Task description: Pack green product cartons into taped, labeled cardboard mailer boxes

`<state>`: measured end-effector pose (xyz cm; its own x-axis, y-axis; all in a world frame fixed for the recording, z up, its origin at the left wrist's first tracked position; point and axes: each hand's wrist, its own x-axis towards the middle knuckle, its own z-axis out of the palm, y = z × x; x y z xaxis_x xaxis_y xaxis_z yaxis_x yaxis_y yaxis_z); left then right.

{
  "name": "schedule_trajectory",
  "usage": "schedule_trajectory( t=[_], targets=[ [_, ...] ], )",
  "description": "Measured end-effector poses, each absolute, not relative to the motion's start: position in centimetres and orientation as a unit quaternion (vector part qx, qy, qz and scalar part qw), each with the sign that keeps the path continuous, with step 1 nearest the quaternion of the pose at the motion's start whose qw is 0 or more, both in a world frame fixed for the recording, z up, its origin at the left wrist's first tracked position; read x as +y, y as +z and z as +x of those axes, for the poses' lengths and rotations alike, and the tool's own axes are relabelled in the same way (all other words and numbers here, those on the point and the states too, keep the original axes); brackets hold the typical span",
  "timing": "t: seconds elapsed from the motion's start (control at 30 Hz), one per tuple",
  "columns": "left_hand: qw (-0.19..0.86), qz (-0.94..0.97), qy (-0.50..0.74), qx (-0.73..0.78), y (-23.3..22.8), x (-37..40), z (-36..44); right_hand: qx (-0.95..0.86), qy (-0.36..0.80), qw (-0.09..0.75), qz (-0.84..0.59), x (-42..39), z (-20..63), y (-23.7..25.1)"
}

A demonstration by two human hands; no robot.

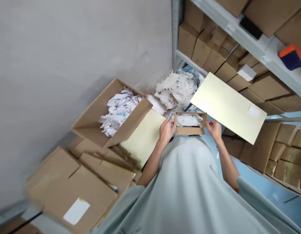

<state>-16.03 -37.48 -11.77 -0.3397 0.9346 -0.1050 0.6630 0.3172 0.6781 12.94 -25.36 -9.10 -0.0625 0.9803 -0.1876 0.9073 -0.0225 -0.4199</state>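
Observation:
A small cardboard box with its top open is in front of my body. White crumpled packing paper lies inside it, and whatever is under the paper is hidden. My left hand grips the box's left side, thumb and fingers pinched on the wall. On the opposite side, my right hand pinches the right edge or flap between thumb and fingers. To the left stands a large open carton holding a heap of crumpled white paper.
Metal shelves packed with cardboard boxes run along the right. A pale yellow board slants beside my right hand. Flattened cardboard is stacked at lower left. White paper scraps pile up by the grey wall.

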Motion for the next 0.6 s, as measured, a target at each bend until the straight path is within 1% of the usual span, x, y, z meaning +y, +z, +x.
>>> schedule_trajectory(
  t=[0.17, 0.33, 0.47, 0.6],
  targets=[
    [0.232, 0.595, 0.234, 0.733, -11.2, -27.1, -9.0, -0.611, 0.250, 0.162, -0.734, -21.2, 21.1, -10.6],
    [0.223, 0.648, 0.200, 0.700, -11.5, -16.1, -1.4, -0.546, 0.283, 0.212, -0.759, -15.6, 28.6, -11.8],
    [0.222, 0.668, 0.156, 0.693, -11.8, -9.5, 3.6, -0.514, 0.286, 0.219, -0.778, -11.1, 33.3, -12.0],
    [0.224, 0.667, 0.121, 0.700, -12.1, -5.9, 6.5, -0.522, 0.294, 0.189, -0.778, -8.1, 36.2, -12.6]
  ],
)
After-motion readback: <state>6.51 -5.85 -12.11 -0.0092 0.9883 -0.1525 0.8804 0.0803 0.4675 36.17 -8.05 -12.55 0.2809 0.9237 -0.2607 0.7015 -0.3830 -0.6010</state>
